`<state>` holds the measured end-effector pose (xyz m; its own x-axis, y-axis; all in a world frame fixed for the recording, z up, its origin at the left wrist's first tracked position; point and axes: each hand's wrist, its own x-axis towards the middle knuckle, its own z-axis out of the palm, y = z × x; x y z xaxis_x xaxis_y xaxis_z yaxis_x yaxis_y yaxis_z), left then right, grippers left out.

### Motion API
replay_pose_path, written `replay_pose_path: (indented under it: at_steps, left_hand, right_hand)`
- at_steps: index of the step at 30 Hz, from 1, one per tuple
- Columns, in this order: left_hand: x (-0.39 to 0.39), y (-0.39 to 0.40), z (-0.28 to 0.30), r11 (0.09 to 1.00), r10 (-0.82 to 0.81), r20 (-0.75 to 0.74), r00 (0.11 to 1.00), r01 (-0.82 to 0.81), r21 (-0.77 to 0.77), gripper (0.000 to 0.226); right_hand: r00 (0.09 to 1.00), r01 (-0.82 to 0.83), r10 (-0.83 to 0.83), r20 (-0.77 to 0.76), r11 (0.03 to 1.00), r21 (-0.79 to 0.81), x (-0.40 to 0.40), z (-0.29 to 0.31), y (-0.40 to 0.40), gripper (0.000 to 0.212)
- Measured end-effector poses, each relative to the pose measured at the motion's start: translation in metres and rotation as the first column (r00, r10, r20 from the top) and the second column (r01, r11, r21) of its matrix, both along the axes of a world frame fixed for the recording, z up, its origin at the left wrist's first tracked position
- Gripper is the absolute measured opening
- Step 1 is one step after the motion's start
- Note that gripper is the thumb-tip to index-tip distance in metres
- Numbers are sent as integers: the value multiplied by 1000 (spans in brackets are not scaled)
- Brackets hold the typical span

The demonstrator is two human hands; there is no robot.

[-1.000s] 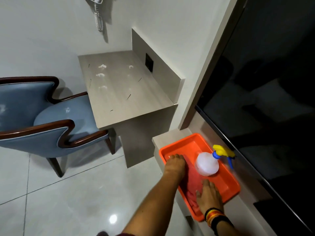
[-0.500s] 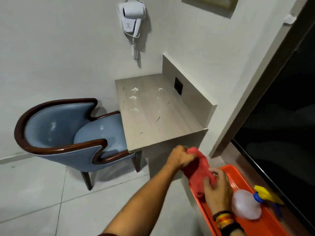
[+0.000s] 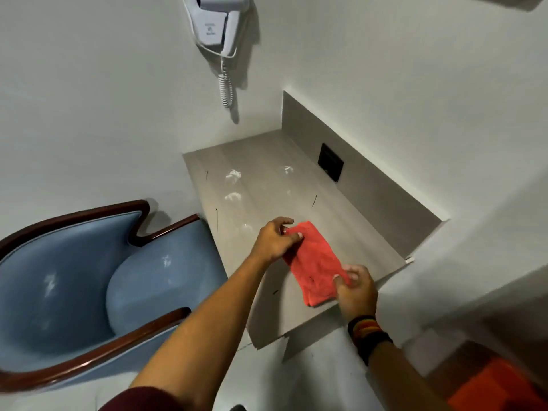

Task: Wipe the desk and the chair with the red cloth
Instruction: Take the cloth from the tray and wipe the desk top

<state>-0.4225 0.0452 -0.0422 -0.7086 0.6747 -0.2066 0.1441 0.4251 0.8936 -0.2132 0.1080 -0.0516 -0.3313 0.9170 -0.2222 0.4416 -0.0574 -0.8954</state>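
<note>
Your left hand [image 3: 274, 240] pinches the far end of the red cloth [image 3: 314, 264], your right hand [image 3: 355, 287] its near end, both grips closed on it over the tabletop [image 3: 350, 232]. White smears remain there and on the chair [image 3: 142, 286]; wiping looks unstarted.

A white hairdryer [image 3: 218, 20] hangs on the wall [image 3: 89, 99] — its coiled cord [image 3: 226, 87] dangling below. A black socket [image 3: 330, 167] sits in the grey back panel [image 3: 370, 191]. An orange tray [image 3: 501, 387] shows at bottom right — blurred.
</note>
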Motion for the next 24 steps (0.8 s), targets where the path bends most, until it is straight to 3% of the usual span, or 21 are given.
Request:
replay_pose_path:
  at_steps: [3,6,7,9,10,14,20,24]
  left_hand:
    - [-26,9,-21,998,-58,-127,990,54,-32,38]
    - [-42,5,-56,976,-189,-411,892,123,-181,40]
    - [-47,5,-69,970,-215,-477,852,127,-209,41]
    - [-53,7,-99,967,-230,-565,793,119,-227,45]
    - [-52,6,-109,968,-225,-592,774,110,-225,48]
    - [-45,9,-131,971,-174,-611,773,32,-235,56]
    - [-48,11,-131,937,-280,-634,721,63,-342,65]
    - [-49,10,-128,928,-310,-624,717,87,-362,65]
  right_hand:
    - [936,-173,104,336,968,183,-6,-27,0,15]
    - [870,-414,204,449,795,443,-33,-52,0,32]
    - [820,-522,268,506,713,468,-49,-62,3,46]
    - [636,-736,344,691,538,411,-79,-86,13,63]
    - [572,-779,344,745,511,363,-92,-92,18,65]
    - [594,-739,268,758,554,383,-153,-107,64,68]
    - [622,-702,240,745,592,396,-251,-99,153,71]
    - [668,-585,127,733,698,413,-215,-93,104,79]
